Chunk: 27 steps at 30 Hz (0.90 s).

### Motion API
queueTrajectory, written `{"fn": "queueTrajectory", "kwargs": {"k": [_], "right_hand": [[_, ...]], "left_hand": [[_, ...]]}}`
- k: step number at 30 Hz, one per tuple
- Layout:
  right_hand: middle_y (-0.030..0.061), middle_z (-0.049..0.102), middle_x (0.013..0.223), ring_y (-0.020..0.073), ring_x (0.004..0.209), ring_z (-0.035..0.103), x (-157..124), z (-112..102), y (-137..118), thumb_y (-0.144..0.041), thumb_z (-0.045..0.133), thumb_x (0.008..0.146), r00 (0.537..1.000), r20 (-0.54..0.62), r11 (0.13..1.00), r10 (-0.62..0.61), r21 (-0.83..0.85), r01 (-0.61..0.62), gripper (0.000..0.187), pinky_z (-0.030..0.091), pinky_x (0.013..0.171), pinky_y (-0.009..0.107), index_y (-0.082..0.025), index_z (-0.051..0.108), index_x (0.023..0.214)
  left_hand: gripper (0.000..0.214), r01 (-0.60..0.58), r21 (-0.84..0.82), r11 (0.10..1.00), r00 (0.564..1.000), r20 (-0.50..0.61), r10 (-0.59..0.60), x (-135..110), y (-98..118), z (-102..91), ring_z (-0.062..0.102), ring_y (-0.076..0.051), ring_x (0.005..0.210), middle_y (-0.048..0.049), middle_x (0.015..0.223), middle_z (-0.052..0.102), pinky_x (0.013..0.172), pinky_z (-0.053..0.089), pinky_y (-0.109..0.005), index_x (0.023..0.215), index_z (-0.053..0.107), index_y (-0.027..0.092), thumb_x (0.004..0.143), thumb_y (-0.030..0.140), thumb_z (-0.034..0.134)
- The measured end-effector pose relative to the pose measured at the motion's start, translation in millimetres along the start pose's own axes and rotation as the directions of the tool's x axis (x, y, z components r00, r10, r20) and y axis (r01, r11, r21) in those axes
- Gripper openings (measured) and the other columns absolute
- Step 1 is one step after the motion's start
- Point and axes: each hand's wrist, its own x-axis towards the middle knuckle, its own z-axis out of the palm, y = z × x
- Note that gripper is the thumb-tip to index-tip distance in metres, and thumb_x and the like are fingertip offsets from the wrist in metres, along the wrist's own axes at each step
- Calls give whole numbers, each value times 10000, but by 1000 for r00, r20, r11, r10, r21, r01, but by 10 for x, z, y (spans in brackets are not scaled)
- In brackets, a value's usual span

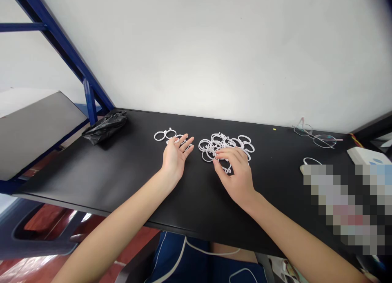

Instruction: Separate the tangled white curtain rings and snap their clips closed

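Several white plastic rings, each with a small knob or loop, lie in a tangled pile (217, 141) on the black table. Over the near side of that pile, my right hand (237, 168) has its thumb and index finger pinched together at the edge of a white plastic ring (208, 154). My left hand (176, 156) is turned palm up with its fingers spread, holding nothing. Just beyond it lies a smaller group of white rings (159, 136), partly hidden behind the fingers.
A crumpled black plastic bag (105, 127) lies at the table's (128, 181) back left, by a blue metal frame (65, 46). Eyeglasses (324, 141) rest at the back right, near a white box (367, 156) and a blurred-out item. A white cable (180, 258) crosses my lap.
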Motion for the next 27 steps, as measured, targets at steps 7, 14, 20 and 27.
{"fn": "queueTrajectory", "kwargs": {"k": [7,14,20,27], "right_hand": [[10,733,962,297,1108,579,-90,57,108,-136,638,842,975,202,982,95,-182,-58,127,305,1080,560,-231,628,924],[6,730,865,273,1072,600,-108,78,122,-111,575,861,952,273,982,136,-166,-92,135,284,1107,574,-234,630,872],[2,715,794,247,940,637,-84,77,112,-96,574,846,989,131,991,68,-122,-52,166,372,1030,555,-247,642,827],[-1,754,778,196,729,677,15,-15,13,-70,615,842,993,-94,995,-65,66,72,192,529,706,386,-252,661,804]], "left_hand": [[146,-11,8,1000,1000,29,11,-10,13,-5,712,-179,970,-120,1283,640,784,566,-257,858,530,152,950,128,420],[156,12,-14,1000,1000,6,-12,-7,22,2,710,-163,925,-131,1215,651,735,564,-227,765,512,151,916,129,479],[61,126,107,986,979,146,-141,2,-7,2,592,-67,579,-23,849,666,518,484,-186,796,562,149,856,159,559],[197,-45,413,910,869,465,-168,-130,-46,12,447,-50,483,30,649,534,434,394,-166,773,616,151,805,331,690]]}}
